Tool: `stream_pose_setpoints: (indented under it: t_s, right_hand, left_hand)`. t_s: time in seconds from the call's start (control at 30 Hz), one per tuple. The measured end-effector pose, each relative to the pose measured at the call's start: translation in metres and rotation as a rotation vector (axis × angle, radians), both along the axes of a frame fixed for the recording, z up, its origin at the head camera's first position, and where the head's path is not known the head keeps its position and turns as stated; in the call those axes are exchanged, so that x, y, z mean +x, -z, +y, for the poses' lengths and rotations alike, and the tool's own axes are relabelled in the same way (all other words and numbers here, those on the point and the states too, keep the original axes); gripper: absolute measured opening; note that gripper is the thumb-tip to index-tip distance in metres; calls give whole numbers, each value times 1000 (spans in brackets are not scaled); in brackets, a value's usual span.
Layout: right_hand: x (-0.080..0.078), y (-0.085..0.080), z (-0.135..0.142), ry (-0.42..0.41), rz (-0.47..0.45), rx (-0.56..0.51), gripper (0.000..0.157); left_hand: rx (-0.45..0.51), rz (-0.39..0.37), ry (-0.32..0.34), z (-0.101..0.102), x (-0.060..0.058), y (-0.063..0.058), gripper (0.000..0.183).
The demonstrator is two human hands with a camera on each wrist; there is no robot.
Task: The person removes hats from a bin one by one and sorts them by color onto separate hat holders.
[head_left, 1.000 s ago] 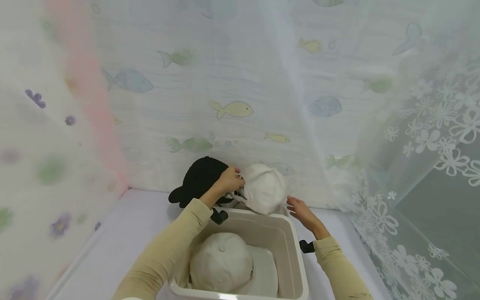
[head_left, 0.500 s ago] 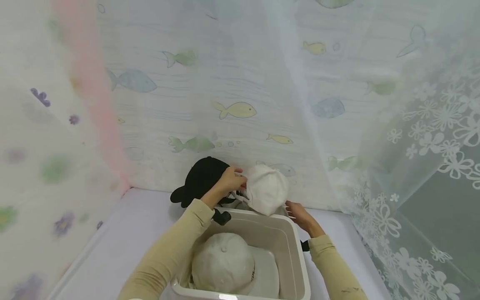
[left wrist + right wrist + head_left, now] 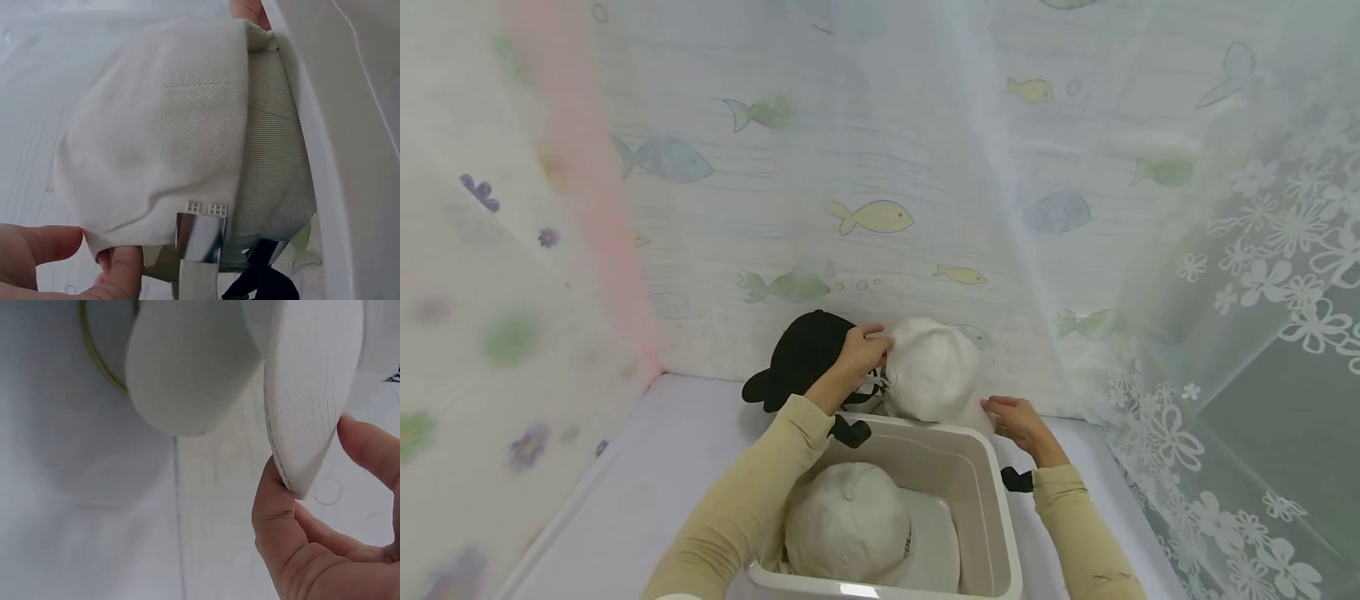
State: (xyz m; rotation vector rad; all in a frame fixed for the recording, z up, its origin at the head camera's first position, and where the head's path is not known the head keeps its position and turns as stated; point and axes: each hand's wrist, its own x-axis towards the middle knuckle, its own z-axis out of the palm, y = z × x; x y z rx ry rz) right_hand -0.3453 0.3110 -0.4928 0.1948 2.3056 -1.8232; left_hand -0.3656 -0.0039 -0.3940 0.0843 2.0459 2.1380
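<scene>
Behind the bin, a white cap is held between both hands. My left hand pinches the cap's rear edge, next to its strap and metal buckle; thumb and fingers are on the cloth in the left wrist view. With thumb and fingers, my right hand pinches the tip of the cap's brim. Another pale brim shows behind it in the right wrist view. A black cap sits just left of my left hand, partly hidden by it.
A beige plastic bin stands in front of the caps, with an off-white cap lying inside, brim to the right. White cloth covers the surface. A curtain printed with fish hangs close behind.
My right hand has come to the white cap's brim and now pinches it. The cap has turned more upright and its brim shows on the right. My left hand keeps its hold.
</scene>
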Motion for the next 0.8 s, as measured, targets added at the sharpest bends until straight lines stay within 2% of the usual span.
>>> stream_pose_setpoints:
  t_s: [0.2,0.47,0.63,0.8]
  right_hand:
    - [0,-13,3,53,16,-1,64]
    - [-6,-27,8,92,31,121,61]
    - [-8,-25,10,74,-7,157,62]
    - [-8,-16,11,53,-29,146,63]
  left_hand:
    - [-3,42,-30,-2,0,4,55]
    - [-91,101,-64,1,-2,12,48]
    - [-192,103,-104,4,2,14,45]
    - [-234,97,-98,5,9,11,47]
